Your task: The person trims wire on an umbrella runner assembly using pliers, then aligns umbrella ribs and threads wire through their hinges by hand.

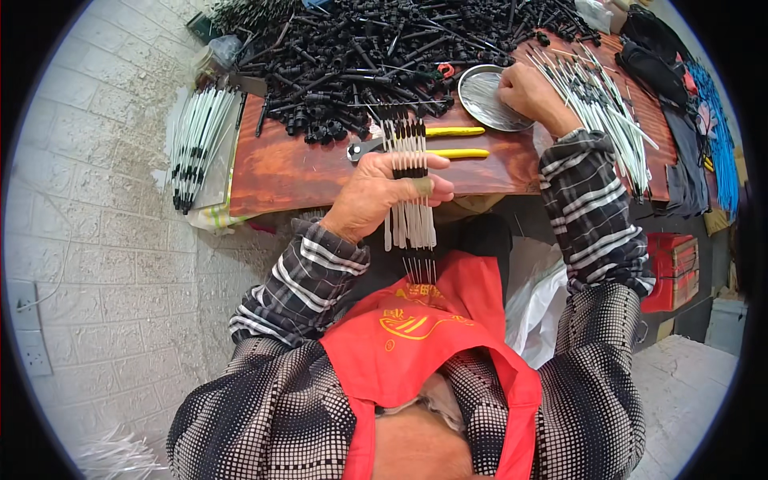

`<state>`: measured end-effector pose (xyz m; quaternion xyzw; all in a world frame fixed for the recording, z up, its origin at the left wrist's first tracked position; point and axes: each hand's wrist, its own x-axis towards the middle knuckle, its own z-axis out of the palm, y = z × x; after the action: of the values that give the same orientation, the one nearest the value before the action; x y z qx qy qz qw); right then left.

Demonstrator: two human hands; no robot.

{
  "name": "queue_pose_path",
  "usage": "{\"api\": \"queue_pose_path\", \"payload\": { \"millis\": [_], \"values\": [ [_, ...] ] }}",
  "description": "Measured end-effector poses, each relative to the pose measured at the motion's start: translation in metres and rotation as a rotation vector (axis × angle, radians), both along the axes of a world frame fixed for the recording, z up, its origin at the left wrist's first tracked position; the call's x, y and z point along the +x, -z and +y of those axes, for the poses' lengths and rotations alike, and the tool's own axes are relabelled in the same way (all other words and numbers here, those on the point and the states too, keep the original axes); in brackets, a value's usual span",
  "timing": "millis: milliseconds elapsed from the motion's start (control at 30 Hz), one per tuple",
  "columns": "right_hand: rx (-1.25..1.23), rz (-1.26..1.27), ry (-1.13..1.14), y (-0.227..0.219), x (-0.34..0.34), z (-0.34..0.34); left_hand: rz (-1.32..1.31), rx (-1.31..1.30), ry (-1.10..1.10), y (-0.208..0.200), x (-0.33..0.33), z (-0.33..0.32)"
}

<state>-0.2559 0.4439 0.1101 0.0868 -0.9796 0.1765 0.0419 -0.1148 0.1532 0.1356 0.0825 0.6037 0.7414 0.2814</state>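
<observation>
Over the near edge of the table (288,172), the left hand (376,200) held a fanned row of white tubes (410,220) with black tips, fingers closed round them. The right hand (528,92) rested at the metal dish (484,100), curled, contents unclear. Risk judged: a loosened grip would let tubes slip onto the lap.

Reddish wood counter (280,172), glossy. Pale grey tiled floor (96,200) left, white power strip (28,328) on it. Red box (672,272) at right. Daylight.
</observation>
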Motion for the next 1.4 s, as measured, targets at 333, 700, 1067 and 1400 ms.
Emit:
{"api": "queue_pose_path", "payload": {
  "millis": [333,700,1067,1400],
  "values": [
    [-0.161,0.144,-0.004,0.017,-0.008,0.006,-0.005,-0.011,-0.016,0.003,-0.004,0.003],
    [-0.058,0.063,0.086,0.014,-0.014,-0.006,-0.024,-0.03,-0.033,0.005,-0.007,0.005],
    [-0.199,0.084,0.058,0.017,-0.014,-0.003,-0.001,-0.006,-0.02,0.014,-0.01,0.0],
    [-0.484,0.061,0.03,0.011,-0.004,0.017,0.013,0.007,0.017,0.016,-0.014,0.002]
  ]
}}
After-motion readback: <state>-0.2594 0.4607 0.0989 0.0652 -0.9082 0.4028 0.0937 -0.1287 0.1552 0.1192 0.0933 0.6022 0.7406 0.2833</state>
